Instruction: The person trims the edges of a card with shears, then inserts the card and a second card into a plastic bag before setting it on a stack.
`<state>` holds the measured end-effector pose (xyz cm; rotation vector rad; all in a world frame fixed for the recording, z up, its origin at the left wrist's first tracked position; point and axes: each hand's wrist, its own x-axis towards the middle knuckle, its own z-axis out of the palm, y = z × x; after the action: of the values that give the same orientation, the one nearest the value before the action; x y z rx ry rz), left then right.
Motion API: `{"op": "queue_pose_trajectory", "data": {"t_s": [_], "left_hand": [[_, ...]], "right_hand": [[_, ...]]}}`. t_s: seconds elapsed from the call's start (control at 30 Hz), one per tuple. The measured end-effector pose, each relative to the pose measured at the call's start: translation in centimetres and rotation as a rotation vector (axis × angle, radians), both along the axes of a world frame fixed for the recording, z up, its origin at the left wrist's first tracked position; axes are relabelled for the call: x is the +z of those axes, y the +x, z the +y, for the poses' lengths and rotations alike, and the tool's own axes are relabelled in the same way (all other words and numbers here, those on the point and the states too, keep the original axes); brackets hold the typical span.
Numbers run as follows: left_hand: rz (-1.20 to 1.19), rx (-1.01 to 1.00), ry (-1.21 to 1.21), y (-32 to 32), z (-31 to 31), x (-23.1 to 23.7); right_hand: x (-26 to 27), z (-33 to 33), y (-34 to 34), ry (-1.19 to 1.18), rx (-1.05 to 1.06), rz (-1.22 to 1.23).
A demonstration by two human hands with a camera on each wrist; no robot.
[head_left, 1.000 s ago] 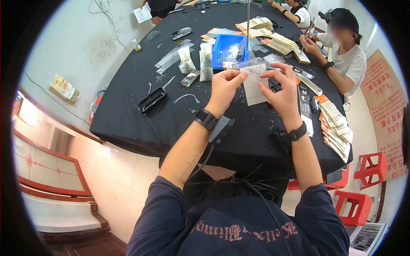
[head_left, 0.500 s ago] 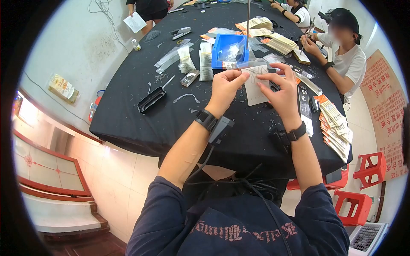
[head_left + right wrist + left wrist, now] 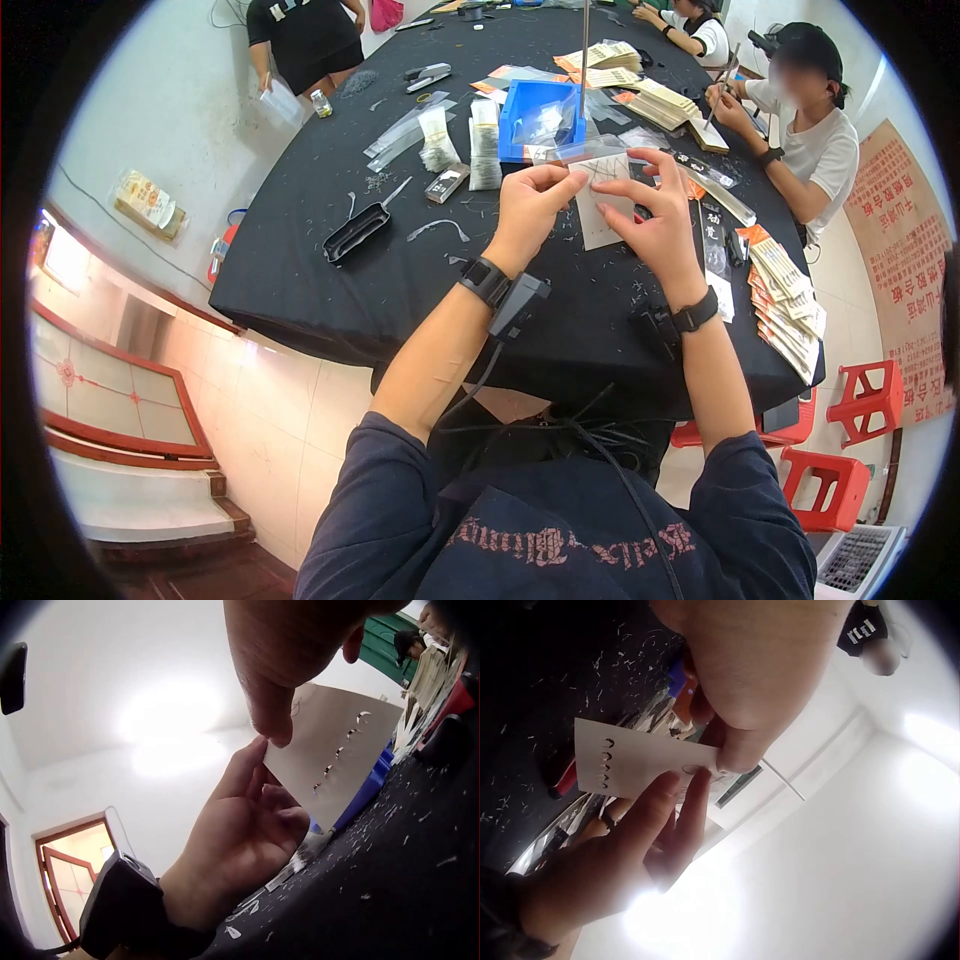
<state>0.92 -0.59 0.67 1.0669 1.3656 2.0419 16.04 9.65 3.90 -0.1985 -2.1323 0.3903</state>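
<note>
Two hands, close together: our left hand (image 3: pixel 532 212) pinches the pale card (image 3: pixel 597 228) near its top corner; whether our right hand (image 3: pixel 660 218) grips, we can't tell. The lower edge hangs free above black cloth (image 3: pixel 575 320), lined with small curved marks (image 3: pixel 339 753).

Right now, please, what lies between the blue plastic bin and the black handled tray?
The head view shows a small silver box and long white bundles.

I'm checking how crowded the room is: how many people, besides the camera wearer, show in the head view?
3: a standing person at upper left, a black-capped person at right, and another person farther back. Others may be hidden.
</note>
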Motion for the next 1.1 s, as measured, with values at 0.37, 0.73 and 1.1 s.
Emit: {"op": "queue_pose_trajectory", "data": {"t_s": [0.37,0.73,1.1], "left_hand": [[-0.004,0.017,-0.01,0.03,-0.09,0.16],[-0.005,0.028,-0.007,0.17,-0.27,0.49],[-0.005,0.043,0.007,0.0,-0.07,0.2]], "right_hand": [[0.04,0.02,0.03,0.006,0.0,0.022],[0.01,0.3,0.11,0.029,-0.029,0.022],[0.1,0.27,0.16,0.024,-0.025,0.021]]}}
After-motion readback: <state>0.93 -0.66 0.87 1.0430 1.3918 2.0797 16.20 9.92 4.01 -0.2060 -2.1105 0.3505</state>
